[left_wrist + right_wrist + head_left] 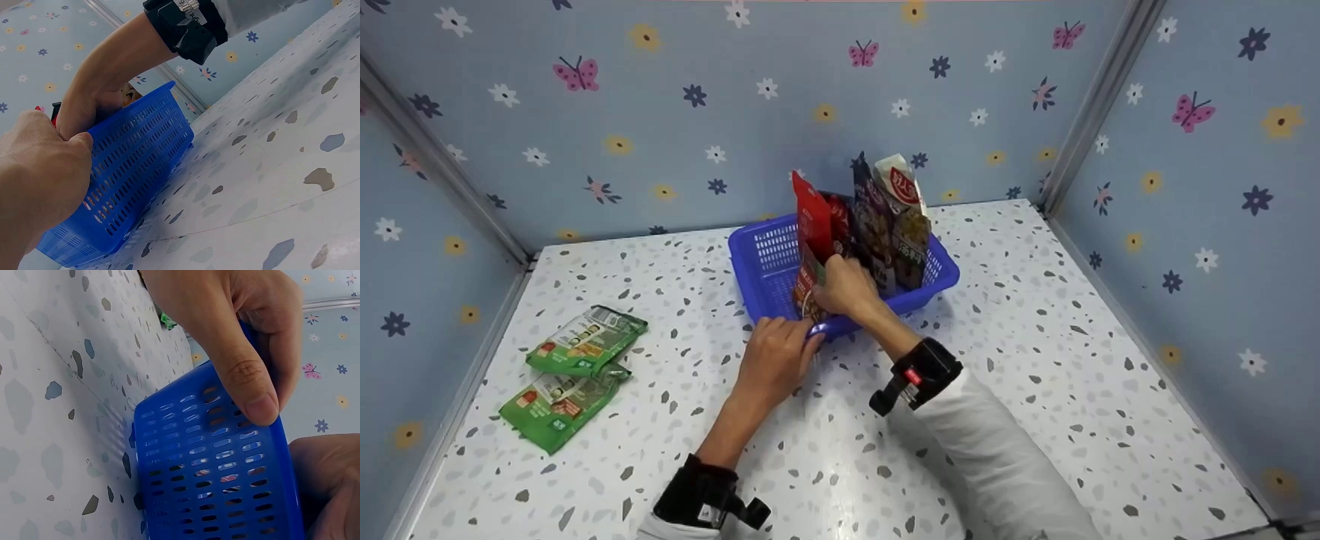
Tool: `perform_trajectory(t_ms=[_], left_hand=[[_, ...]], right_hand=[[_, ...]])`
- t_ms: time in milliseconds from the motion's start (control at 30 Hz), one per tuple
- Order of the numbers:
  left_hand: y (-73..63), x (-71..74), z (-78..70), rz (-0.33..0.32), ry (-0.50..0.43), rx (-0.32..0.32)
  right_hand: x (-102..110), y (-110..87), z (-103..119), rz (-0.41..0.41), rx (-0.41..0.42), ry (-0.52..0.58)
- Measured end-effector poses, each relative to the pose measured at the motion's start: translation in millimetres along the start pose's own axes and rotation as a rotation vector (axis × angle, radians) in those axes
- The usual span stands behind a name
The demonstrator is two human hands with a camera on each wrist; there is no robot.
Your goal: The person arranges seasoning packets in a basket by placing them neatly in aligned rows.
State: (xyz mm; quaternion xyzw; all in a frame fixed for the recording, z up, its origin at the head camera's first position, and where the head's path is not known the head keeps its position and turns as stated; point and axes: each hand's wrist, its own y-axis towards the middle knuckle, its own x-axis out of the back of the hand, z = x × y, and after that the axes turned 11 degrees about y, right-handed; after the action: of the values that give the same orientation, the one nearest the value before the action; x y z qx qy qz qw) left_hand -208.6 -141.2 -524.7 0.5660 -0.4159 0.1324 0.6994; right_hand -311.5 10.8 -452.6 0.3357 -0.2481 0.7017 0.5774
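A blue plastic basket point(741, 259) stands near the back wall with several upright snack bags in it. My left hand point(775, 352) grips its near rim; in the right wrist view the left thumb point(250, 385) lies over the outer wall. My right hand point(849, 289) reaches over the rim, fingers curled at a small orange-brown snack bag point(805, 289) in the front of the basket; its fingertips are partly hidden. Behind it stand a red bag point(812, 217), a dark purple bag point(871, 217) and a white-topped dark bag point(910, 225).
Two green snack packets, an upper one point(589, 341) and a lower one point(559, 409), overlap on the speckled white table point(1035, 360) at the left. Blue floral panels point(780, 105) enclose the back and both sides.
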Motion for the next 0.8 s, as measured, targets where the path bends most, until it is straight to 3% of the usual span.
perform_trajectory(t_ms=[367,667,800], left_hand=[[0.2,0.9,-0.2,-0.010,0.000,-0.002],[0.0,-0.3,0.3,-0.020,0.029,-0.018],[0.2,0.2,0.2,-0.016,0.029,-0.015]], right_hand=[[2.6,-2.3,1.3,0.024,0.014,0.040],[3.1,-1.7,-1.5,0.061,0.082,0.098],[2.2,-2.6,-0.5,0.040,0.076,0.059]])
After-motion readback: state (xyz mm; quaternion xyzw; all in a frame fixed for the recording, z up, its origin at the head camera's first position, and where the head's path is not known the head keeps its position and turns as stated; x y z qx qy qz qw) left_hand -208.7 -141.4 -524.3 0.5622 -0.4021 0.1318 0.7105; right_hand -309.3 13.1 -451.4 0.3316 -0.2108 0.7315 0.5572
